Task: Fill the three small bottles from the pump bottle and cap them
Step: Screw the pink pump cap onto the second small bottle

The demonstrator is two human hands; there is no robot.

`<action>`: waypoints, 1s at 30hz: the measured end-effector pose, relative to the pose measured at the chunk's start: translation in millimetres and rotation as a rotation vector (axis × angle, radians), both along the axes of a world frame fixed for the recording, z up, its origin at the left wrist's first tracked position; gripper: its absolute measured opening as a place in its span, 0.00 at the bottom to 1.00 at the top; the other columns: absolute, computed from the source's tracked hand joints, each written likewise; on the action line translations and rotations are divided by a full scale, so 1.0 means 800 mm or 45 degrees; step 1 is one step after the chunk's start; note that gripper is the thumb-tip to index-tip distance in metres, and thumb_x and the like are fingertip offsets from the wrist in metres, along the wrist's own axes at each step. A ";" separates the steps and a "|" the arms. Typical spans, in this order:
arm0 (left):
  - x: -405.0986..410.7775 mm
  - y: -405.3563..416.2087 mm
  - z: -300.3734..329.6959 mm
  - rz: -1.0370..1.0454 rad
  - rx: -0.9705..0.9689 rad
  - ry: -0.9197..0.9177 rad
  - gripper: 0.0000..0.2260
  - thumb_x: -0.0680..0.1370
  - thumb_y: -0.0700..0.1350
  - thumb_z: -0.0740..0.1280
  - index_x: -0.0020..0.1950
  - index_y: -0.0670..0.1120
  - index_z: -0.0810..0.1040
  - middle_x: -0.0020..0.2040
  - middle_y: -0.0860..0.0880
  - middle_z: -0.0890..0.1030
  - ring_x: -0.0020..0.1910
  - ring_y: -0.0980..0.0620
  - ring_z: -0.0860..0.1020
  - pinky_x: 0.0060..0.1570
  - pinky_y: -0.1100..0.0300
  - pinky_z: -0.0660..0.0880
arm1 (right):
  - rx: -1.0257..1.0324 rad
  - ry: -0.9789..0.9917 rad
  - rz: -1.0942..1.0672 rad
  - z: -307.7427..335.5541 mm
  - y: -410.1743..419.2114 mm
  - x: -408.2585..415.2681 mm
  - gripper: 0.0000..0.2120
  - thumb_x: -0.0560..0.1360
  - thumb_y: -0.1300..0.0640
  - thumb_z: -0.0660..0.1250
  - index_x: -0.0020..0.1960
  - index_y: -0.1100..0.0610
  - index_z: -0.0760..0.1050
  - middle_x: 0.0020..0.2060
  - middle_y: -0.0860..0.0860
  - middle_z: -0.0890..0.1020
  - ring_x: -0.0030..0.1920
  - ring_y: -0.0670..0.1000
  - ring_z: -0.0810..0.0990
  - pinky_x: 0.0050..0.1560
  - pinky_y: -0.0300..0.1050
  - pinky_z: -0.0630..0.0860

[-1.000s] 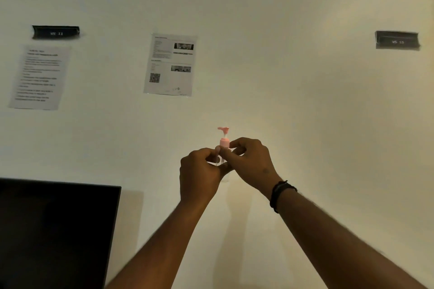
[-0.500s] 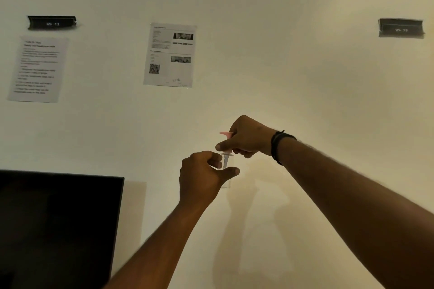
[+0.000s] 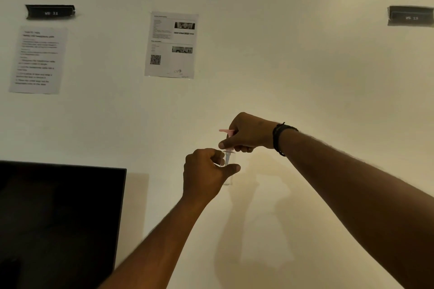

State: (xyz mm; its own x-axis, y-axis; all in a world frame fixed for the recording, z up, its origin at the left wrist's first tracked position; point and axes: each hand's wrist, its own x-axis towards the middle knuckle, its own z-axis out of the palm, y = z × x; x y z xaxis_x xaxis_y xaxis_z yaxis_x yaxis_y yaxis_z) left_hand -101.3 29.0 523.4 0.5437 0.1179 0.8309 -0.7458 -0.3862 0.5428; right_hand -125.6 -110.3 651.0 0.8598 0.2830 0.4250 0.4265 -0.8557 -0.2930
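I hold a small clear bottle up in front of the wall. My left hand wraps around its body from the left. Just above it, my right hand grips the pink pump head, whose nozzle points left. The pump's clear tube runs down into the bottle's neck. The pump head sits raised above the neck, apart from it. No other small bottles or caps are in view.
A black monitor fills the lower left. Two printed sheets hang on the wall, one at left and one in the middle. Two dark labels, one and another, sit high on the wall.
My right hand has turned over and lifted the pink pump head up off the bottle's neck, so the tube now shows. My left hand still holds the bottle, a little lower.
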 end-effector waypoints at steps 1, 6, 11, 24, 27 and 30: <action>0.001 0.000 0.000 -0.018 -0.002 0.020 0.17 0.68 0.53 0.84 0.45 0.42 0.86 0.39 0.51 0.84 0.38 0.52 0.81 0.47 0.52 0.82 | -0.002 0.013 0.018 0.001 -0.001 0.000 0.16 0.77 0.54 0.76 0.46 0.69 0.83 0.30 0.54 0.81 0.29 0.49 0.75 0.32 0.40 0.74; 0.004 0.005 -0.002 -0.051 0.014 0.040 0.16 0.67 0.52 0.85 0.45 0.44 0.85 0.38 0.54 0.82 0.38 0.57 0.81 0.48 0.52 0.82 | -0.084 0.081 0.032 0.004 0.001 -0.008 0.09 0.77 0.58 0.75 0.51 0.66 0.84 0.39 0.57 0.83 0.37 0.51 0.78 0.36 0.40 0.74; 0.010 0.012 -0.004 -0.023 0.011 0.065 0.17 0.67 0.54 0.84 0.43 0.44 0.85 0.38 0.54 0.83 0.38 0.58 0.81 0.46 0.59 0.77 | 0.002 0.206 -0.042 0.007 0.017 -0.019 0.23 0.77 0.43 0.74 0.66 0.54 0.75 0.54 0.58 0.85 0.41 0.53 0.84 0.47 0.46 0.83; 0.009 0.008 -0.011 -0.007 0.061 0.080 0.18 0.67 0.56 0.84 0.47 0.45 0.86 0.39 0.55 0.83 0.38 0.61 0.80 0.42 0.66 0.73 | -0.281 0.206 -0.135 0.006 0.026 -0.019 0.18 0.77 0.62 0.71 0.65 0.51 0.76 0.44 0.50 0.84 0.43 0.50 0.84 0.46 0.45 0.83; 0.008 0.008 -0.011 -0.013 0.060 0.071 0.17 0.67 0.55 0.84 0.44 0.47 0.84 0.38 0.56 0.82 0.38 0.61 0.80 0.43 0.64 0.74 | -0.217 0.164 -0.182 0.006 0.025 -0.021 0.24 0.76 0.46 0.75 0.68 0.46 0.69 0.49 0.48 0.83 0.46 0.52 0.84 0.48 0.47 0.84; 0.007 0.006 -0.008 -0.025 0.062 0.069 0.18 0.67 0.56 0.84 0.45 0.46 0.85 0.39 0.55 0.83 0.39 0.61 0.80 0.42 0.66 0.73 | -0.262 0.039 -0.261 0.006 0.027 -0.021 0.22 0.77 0.40 0.73 0.56 0.58 0.80 0.45 0.54 0.86 0.35 0.52 0.82 0.36 0.43 0.82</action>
State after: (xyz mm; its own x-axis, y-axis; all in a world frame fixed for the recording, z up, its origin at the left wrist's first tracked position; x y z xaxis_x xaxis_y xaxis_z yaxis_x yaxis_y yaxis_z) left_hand -95.7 34.1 516.6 0.5899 0.0670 0.8047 -0.7236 -0.3985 0.5636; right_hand -142.3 -89.1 655.5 0.9195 0.1797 0.3495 0.2322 -0.9659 -0.1142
